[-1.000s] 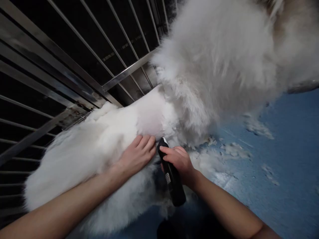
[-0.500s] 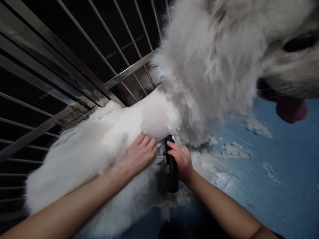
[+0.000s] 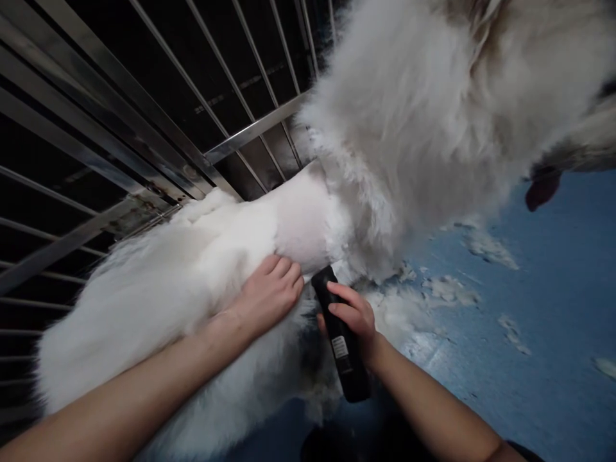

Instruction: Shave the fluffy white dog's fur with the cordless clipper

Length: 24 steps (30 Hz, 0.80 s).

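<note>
A large white dog [image 3: 158, 282] lies or stands across the view, with a close-shaved band [image 3: 301, 224] of pinkish skin on its side behind the thick ruff. At the lower edge of that band my left hand [image 3: 272, 289] presses on the dog, fingers bent and closed against the coat; its fingertips are hidden. In my right hand [image 3: 353, 314] is a black hair clipper [image 3: 344, 346] with a white label. Its head points up and left, close to the bottom of the shaved band; the blade is hard to make out, and I cannot tell whether it touches.
Metal cage bars [image 3: 216, 83] run behind the dog at the upper left. Clumps of cut white fur [image 3: 447, 290] are scattered over the blue floor [image 3: 553, 308] to the right. The dog's head fills the upper right, tongue [image 3: 543, 189] out.
My right hand has drawn the clipper slightly down from the coat and turned it, so its label faces me. The dog's head has turned away to the right. My left hand stays put.
</note>
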Motion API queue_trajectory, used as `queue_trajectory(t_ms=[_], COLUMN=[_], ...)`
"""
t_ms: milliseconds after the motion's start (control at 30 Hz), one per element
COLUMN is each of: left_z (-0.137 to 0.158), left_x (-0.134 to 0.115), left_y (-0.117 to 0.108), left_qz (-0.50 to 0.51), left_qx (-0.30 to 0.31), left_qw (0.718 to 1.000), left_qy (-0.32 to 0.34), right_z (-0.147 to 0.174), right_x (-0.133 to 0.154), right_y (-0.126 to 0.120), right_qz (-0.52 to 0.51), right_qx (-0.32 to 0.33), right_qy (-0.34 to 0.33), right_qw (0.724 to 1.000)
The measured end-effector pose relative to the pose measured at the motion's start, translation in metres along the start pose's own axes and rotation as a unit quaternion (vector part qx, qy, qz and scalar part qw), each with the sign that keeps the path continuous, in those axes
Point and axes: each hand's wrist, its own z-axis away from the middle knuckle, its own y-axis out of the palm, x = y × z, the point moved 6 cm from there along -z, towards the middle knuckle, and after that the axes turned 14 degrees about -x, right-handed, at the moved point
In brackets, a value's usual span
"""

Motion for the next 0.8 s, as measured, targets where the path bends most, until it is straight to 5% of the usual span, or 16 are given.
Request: queue_trajectory(t_ms=[800], left_z=[0.0], left_x=[0.004], left_y=[-0.001], left_qz=[0.0], left_qx=[-0.03], left_qw=[0.999], left_qy=[-0.015], right_z=[0.017], right_x=[-0.032], right_y=[0.004], right_qz=[0.017], right_qx=[0.035], right_qy=[0.012], right_qw=[0.999])
